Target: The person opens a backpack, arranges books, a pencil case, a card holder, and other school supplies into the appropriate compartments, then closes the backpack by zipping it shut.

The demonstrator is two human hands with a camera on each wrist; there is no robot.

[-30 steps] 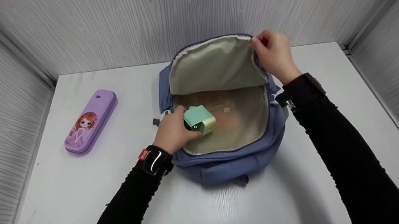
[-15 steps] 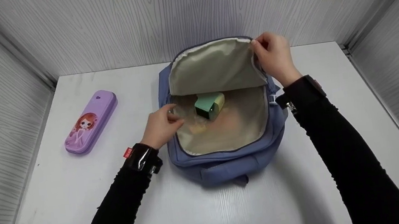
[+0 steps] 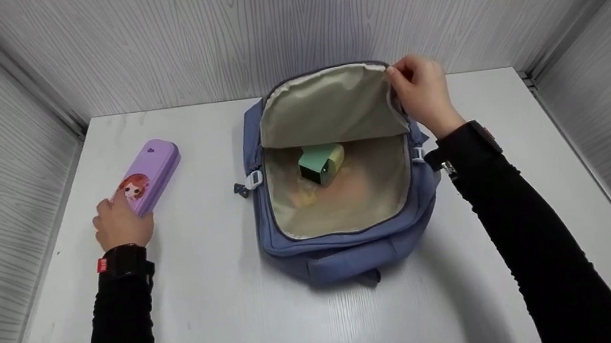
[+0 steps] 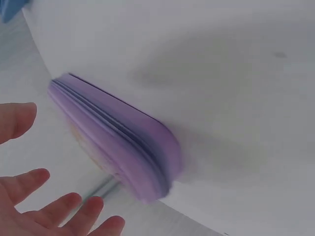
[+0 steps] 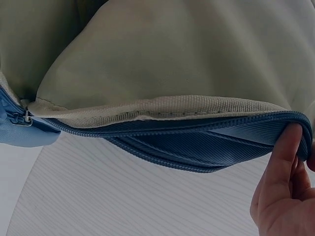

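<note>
So the blue backpack was set in the middle of the surface, its flap pinched by the right hand at the far right corner and held up. A green and pale yellow object could be seen inside. Over on the left, the purple case was partly hidden at its near end by the left hand, fingers loosely spread; actual contact couldn't really be told.

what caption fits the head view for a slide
Right hand pinches the raised flap of a blue backpack; left hand at a purple pencil case.
</note>
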